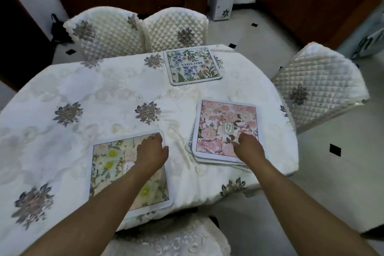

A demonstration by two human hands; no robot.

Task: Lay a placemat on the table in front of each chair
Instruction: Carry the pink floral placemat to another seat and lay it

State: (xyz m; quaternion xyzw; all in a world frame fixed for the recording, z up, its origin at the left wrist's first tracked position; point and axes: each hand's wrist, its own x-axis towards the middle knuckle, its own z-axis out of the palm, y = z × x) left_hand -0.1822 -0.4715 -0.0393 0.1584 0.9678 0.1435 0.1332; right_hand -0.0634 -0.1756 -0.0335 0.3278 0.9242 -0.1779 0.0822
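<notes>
My left hand (152, 148) lies flat on the yellow placemat (108, 156), lower centre. My right hand (248, 145) rests on the pink stack (218, 122), right of centre; grip unclear. The unserved chair (318, 87) sits farther right, nearest it.

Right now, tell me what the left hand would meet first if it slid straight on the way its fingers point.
Only bare tablecloth at first, past the far edge of the yellow-flowered placemat under the left hand; then probably the blue-flowered placemat, though the line is uncertain.
</notes>
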